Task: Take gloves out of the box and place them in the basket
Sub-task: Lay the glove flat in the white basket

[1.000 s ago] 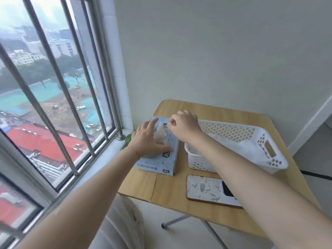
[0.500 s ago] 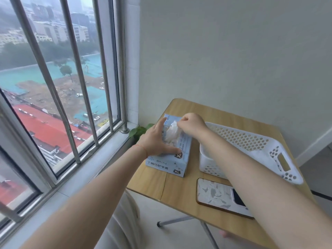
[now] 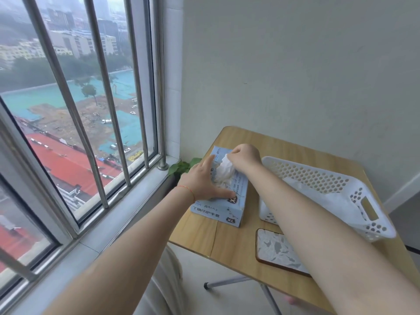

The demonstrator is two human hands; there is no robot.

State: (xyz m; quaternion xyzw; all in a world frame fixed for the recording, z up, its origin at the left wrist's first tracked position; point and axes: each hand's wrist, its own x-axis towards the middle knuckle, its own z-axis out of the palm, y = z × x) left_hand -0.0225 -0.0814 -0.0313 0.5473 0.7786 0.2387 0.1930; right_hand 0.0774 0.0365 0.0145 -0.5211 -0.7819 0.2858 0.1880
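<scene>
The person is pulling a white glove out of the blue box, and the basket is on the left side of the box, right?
Not quite. The head view shows the basket on the right of the blue box. The right hand does pull a white glove out.

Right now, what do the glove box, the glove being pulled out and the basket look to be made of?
Glove box: printed cardboard, matte pale blue, folded edges. Glove: thin, whitish, translucent film, crumpled where the right hand pinches it; the polymer is unclear. Basket: moulded white plastic, slightly glossy, perforated walls.
</scene>
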